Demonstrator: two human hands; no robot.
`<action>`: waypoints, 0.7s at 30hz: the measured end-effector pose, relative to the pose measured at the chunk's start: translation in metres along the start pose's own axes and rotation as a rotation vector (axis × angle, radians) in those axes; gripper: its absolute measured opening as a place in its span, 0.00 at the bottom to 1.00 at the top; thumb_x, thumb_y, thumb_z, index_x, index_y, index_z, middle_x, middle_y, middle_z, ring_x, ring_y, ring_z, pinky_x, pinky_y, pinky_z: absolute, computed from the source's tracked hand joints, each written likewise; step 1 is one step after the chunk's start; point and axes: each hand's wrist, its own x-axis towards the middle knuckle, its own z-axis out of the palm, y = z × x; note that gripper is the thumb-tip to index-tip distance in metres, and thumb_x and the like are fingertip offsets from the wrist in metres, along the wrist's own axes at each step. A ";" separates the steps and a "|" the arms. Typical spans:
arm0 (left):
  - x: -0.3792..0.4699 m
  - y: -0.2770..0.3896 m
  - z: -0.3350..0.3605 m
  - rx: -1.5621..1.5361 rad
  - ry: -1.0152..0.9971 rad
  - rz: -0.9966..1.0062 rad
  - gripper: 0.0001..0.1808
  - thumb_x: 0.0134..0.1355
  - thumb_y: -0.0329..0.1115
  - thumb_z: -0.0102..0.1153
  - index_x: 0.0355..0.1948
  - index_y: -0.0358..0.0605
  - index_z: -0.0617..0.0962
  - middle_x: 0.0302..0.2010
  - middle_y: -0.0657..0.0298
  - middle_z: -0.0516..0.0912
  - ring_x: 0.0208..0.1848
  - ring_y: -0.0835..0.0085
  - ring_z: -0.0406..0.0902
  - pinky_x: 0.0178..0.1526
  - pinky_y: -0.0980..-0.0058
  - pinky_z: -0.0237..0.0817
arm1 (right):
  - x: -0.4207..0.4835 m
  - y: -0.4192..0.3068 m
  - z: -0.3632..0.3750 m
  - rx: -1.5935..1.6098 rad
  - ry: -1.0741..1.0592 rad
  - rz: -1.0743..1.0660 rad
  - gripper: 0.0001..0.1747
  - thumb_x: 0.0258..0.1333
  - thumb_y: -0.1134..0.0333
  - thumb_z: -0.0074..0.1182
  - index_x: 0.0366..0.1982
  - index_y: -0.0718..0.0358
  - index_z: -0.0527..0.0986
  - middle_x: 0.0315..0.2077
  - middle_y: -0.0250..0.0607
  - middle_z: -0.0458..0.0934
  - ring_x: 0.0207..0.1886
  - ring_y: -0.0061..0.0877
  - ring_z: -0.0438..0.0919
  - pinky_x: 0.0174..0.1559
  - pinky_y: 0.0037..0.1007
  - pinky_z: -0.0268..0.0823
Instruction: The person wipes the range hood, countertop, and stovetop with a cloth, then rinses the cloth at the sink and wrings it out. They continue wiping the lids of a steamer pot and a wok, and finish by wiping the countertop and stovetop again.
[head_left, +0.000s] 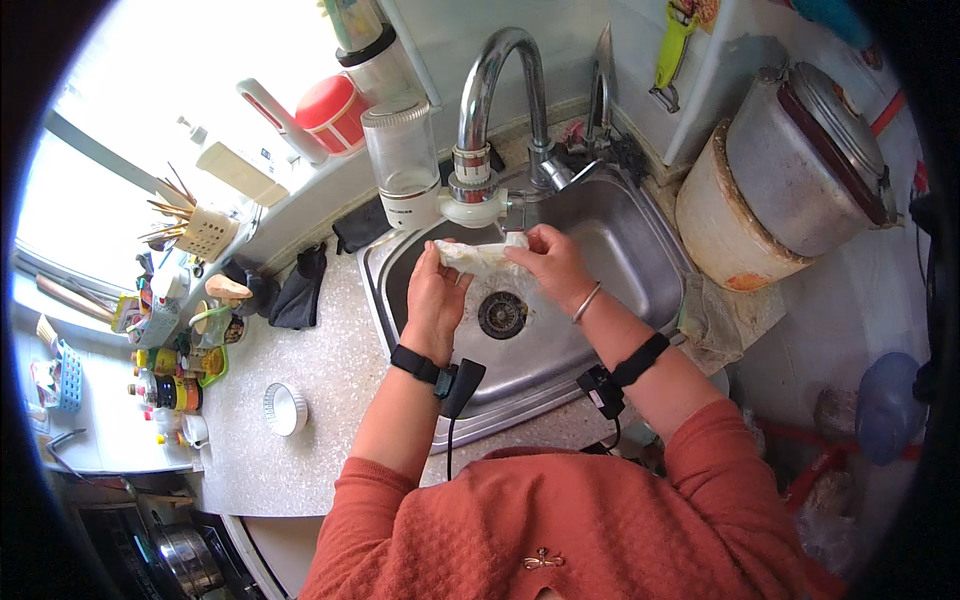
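Both my hands hold a whitish, crumpled, elongated piece above the sink, just under the faucet's water filter. What it is made of, cloth or something wrapped, I cannot tell. My left hand grips its left end between thumb and fingers. At the right end, the fingertips of my right hand pinch it. Below them lies the stainless steel sink, its dark drain strainer in view between my forearms. Over the basin arches the chrome faucet.
A white ribbed bowl stands on the speckled countertop to the left. Black cloths lie by the windowsill. Bottles line the counter's far left. At right, a lidded metal pot rests on a stained bucket-like container.
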 end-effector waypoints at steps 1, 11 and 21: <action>-0.001 0.002 -0.001 0.004 0.059 -0.004 0.20 0.77 0.50 0.42 0.52 0.46 0.76 0.50 0.61 0.81 0.53 0.64 0.77 0.60 0.57 0.65 | -0.001 -0.004 -0.003 0.101 0.018 0.032 0.10 0.57 0.66 0.67 0.35 0.60 0.75 0.29 0.26 0.77 0.32 0.13 0.72 0.37 0.19 0.66; -0.020 -0.003 0.019 0.034 -0.173 -0.213 0.16 0.75 0.47 0.48 0.53 0.48 0.74 0.47 0.61 0.83 0.49 0.65 0.82 0.53 0.61 0.74 | 0.007 -0.009 0.002 0.579 0.045 0.104 0.15 0.58 0.65 0.63 0.44 0.58 0.72 0.38 0.33 0.79 0.42 0.22 0.80 0.42 0.28 0.73; -0.012 -0.036 0.019 0.054 -0.048 -0.243 0.18 0.74 0.54 0.47 0.44 0.52 0.76 0.29 0.70 0.79 0.24 0.75 0.75 0.22 0.73 0.62 | -0.024 -0.049 0.045 -0.557 -0.040 -0.299 0.19 0.62 0.55 0.53 0.46 0.62 0.72 0.31 0.57 0.82 0.36 0.55 0.81 0.38 0.54 0.71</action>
